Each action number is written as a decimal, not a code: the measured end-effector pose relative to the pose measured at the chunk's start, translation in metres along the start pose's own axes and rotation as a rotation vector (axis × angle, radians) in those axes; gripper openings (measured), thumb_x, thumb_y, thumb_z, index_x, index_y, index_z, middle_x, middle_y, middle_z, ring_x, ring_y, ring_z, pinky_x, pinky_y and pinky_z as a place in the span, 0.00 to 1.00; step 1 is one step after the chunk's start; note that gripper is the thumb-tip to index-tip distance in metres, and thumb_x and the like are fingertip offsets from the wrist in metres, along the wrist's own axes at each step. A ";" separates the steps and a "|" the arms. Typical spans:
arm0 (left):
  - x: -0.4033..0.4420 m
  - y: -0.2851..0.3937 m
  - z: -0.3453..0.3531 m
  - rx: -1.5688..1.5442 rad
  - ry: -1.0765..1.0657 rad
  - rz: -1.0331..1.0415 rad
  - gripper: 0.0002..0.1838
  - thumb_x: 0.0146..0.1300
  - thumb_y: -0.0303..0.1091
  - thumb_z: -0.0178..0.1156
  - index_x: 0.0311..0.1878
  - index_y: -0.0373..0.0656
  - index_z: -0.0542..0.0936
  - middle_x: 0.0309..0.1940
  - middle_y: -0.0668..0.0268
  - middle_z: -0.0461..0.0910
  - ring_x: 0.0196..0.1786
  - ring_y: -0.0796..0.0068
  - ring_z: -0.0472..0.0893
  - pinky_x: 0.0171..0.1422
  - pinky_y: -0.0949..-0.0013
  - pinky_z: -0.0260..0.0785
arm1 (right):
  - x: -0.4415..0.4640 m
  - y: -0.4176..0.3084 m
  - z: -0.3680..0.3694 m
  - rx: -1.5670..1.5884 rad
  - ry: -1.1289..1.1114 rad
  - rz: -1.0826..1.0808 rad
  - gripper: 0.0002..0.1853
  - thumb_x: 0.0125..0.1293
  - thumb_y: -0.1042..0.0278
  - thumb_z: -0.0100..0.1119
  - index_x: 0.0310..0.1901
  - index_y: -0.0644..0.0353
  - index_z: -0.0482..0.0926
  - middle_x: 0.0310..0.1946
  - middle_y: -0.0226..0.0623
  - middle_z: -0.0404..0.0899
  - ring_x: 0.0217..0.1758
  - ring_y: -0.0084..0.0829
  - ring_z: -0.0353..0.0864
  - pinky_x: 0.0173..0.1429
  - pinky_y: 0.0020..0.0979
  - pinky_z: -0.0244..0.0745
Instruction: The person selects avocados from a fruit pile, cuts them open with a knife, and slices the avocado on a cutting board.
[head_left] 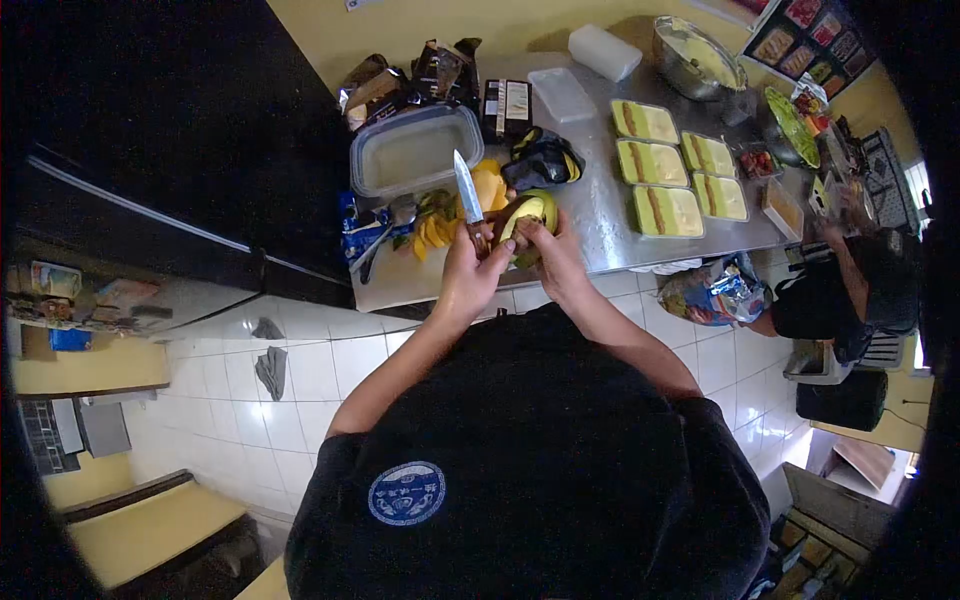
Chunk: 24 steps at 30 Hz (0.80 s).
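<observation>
My left hand is closed around the brown handle of a small knife, its blade pointing up and away from me. In my right hand is a green-skinned fruit with pale yellow-green flesh showing; whether it is an avocado or a mango I cannot tell. My two hands meet at the fruit, the left thumb close to its near side. Behind them, yellow-orange fruit peels lie on the metal table. A dark, crumpled bag rests just beyond the fruit.
A clear plastic tub stands at the back left, near dark foil bags. Several filled dessert boxes sit to the right, before a metal bowl. Another person works at the far right. A grey cloth lies on the floor.
</observation>
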<state>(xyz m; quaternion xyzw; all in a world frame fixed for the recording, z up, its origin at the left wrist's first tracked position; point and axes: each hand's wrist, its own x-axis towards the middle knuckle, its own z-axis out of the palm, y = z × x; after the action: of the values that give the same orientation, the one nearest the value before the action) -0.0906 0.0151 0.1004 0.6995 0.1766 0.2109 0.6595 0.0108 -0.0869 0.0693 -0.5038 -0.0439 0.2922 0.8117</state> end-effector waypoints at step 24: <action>0.019 -0.003 0.021 0.565 -0.067 0.618 0.18 0.50 0.24 0.64 0.42 0.40 0.69 0.63 0.53 0.71 0.64 0.46 0.68 0.69 0.50 0.57 | 0.008 -0.005 -0.025 0.352 -0.113 0.133 0.29 0.75 0.49 0.49 0.71 0.44 0.51 0.61 0.36 0.66 0.63 0.36 0.69 0.62 0.43 0.72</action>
<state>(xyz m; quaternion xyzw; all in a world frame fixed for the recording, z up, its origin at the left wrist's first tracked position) -0.0636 0.0071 0.0981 0.8796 -0.0122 0.3191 0.3527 0.0288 -0.1040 0.0590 -0.3386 -0.0042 0.3760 0.8625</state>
